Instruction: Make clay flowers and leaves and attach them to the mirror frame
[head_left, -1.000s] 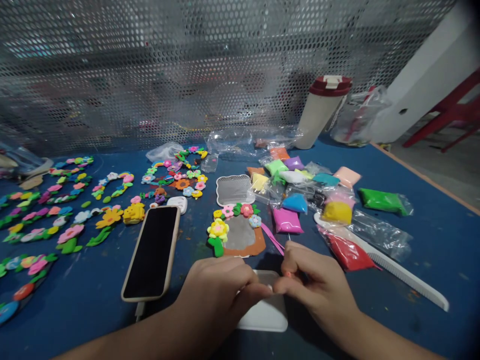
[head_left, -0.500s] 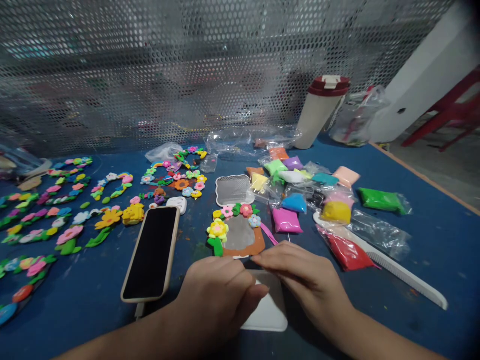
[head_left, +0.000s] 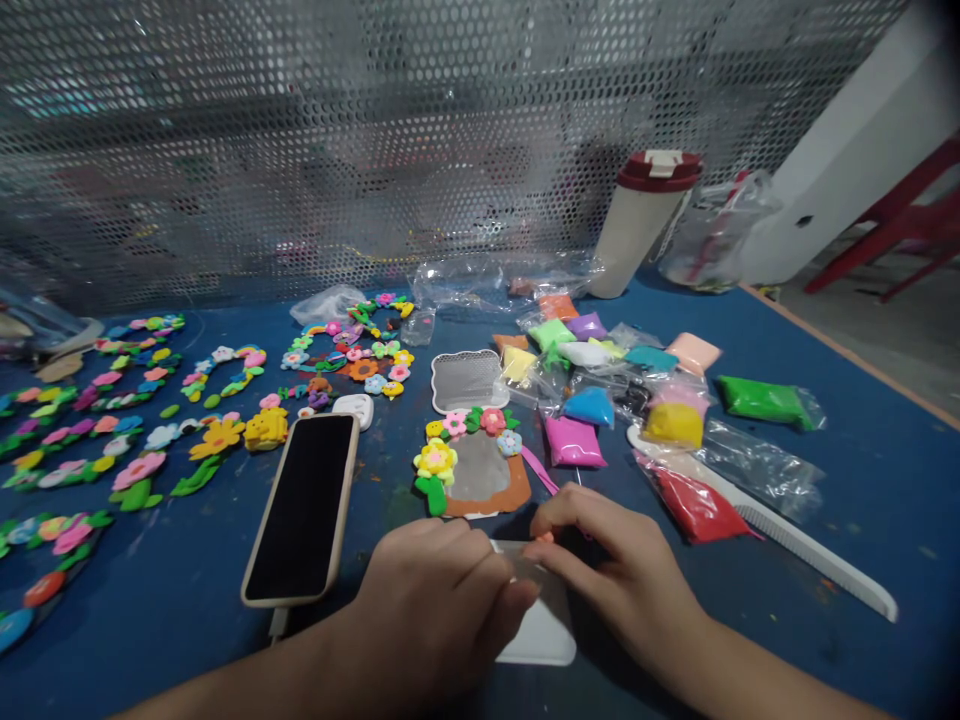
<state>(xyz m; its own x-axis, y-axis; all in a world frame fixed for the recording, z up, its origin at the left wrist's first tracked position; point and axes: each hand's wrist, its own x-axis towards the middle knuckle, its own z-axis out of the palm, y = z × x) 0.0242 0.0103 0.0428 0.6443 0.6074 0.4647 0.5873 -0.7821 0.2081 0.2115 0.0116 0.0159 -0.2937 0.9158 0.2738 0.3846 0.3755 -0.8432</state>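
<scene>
Between finger and thumb of my right hand [head_left: 615,565] is a small piece of orange clay [head_left: 545,538], above a white board [head_left: 536,630]. My left hand [head_left: 439,590] is curled closed over the board's left side, and whatever it holds is hidden. Just beyond my hands lies a mirror [head_left: 480,465] with a brown clay border, yellow, pink, red and blue flowers, and green leaves. A white-framed mirror [head_left: 466,382] lies behind it. A pink tool [head_left: 538,470] rests at the flowered mirror's right.
A phone [head_left: 304,508] with a cable lies left of my hands. Many clay-flower pieces [head_left: 217,437] spread over the left side. On the right are several bagged clay packets [head_left: 574,442], a white comb [head_left: 817,555] and a tumbler [head_left: 645,225]. Perforated metal [head_left: 450,150] stands behind.
My right hand's fingers have drawn back from the mirror's lower edge and pinched together, and the orange clay now shows between them. My left hand has barely moved.
</scene>
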